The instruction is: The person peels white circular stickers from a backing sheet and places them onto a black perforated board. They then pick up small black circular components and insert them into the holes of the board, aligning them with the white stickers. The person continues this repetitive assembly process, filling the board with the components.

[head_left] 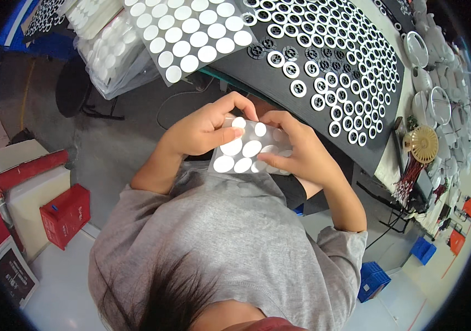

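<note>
In front of my lap I hold a clear sheet of white round stickers (251,149) between both hands. My left hand (199,128) grips its upper left part, with the thumb lying over the stickers and the index finger bent at the top edge. On the other side, my right hand (306,148) pinches the sheet, its thumb across the front and the fingers curled over the top. The right end of the sheet is partly covered by that hand. Whether a single sticker is between my fingertips cannot be made out.
Beyond my hands, a black work surface (263,69) carries many white-rimmed black round parts (298,88). A larger sticker sheet (191,36) overhangs its left edge, beside bagged sheets (108,60). Rightward are a yellow fan (420,144) and clear round covers (440,105). Crates, red (65,216) and blue (373,281), stand below.
</note>
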A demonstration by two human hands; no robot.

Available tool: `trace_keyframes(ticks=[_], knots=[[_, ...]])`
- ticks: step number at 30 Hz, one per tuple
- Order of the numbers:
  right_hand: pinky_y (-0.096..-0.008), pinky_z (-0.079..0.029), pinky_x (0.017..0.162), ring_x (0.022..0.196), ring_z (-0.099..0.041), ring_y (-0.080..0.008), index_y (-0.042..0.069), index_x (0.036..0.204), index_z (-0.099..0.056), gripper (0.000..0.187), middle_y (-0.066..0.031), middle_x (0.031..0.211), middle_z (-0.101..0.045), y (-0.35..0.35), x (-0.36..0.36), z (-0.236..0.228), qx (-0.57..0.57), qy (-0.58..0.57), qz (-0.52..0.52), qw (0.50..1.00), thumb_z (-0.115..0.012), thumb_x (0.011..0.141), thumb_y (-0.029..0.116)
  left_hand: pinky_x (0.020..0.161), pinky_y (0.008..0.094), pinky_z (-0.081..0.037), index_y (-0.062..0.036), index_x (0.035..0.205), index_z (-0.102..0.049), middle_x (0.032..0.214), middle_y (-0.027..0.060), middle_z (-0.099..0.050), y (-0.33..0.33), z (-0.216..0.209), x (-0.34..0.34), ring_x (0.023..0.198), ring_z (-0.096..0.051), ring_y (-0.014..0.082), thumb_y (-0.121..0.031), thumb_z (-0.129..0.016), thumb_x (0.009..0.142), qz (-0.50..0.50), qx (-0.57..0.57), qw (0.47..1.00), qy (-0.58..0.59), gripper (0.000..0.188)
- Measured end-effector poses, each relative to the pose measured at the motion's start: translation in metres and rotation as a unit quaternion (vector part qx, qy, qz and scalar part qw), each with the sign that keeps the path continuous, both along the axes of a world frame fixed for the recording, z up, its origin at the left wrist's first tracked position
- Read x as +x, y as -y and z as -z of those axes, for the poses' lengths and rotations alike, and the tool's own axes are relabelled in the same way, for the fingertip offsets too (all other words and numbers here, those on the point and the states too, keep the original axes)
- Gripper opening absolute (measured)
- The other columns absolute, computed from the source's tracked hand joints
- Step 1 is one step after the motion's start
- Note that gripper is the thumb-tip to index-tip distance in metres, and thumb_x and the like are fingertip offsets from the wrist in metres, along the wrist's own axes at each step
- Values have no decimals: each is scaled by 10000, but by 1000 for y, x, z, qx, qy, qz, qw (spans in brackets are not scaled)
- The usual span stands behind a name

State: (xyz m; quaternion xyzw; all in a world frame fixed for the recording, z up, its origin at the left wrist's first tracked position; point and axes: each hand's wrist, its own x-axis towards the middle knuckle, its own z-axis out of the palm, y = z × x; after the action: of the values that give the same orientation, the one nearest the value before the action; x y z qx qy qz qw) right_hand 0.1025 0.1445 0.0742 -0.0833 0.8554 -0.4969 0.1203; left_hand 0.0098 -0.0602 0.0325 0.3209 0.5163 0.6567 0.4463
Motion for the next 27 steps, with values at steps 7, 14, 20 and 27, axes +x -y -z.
trace_keyframes(ticks=[7,14,20,27], knots=[[-340,-475,771,918,-591,-290,28,1073,-506,474,-138,1006,-573,-16,9,-5,59,11,15,998,-730,660,89,743,203,-399,10,1035,-478,980,44,-509,-1,2,-1,868,-473,56,-24,-462,869,-81,14,992,-92,171],[-283,-485,670,734,-635,-196,-16,943,-573,260,-122,818,-637,-28,20,1,-12,49,81,995,-692,737,88,768,220,-412,17,981,-569,948,49,-576,2,-1,-5,878,-517,77,-148,-548,883,-100,-58,992,-60,194],[-282,-441,520,536,-566,-165,-27,797,-598,159,-120,642,-600,-28,23,4,18,27,90,995,-671,780,113,856,330,-396,-40,1019,-609,1025,90,-571,-8,-19,-3,977,-539,229,-223,-682,739,-155,-116,862,-468,342],[-291,-390,450,453,-501,-181,-25,764,-605,192,-127,565,-543,-22,26,4,36,39,102,993,-663,793,155,782,358,-385,-90,979,-593,856,51,-603,-30,-18,26,781,-556,229,-299,-680,729,-65,-134,813,-563,337]])
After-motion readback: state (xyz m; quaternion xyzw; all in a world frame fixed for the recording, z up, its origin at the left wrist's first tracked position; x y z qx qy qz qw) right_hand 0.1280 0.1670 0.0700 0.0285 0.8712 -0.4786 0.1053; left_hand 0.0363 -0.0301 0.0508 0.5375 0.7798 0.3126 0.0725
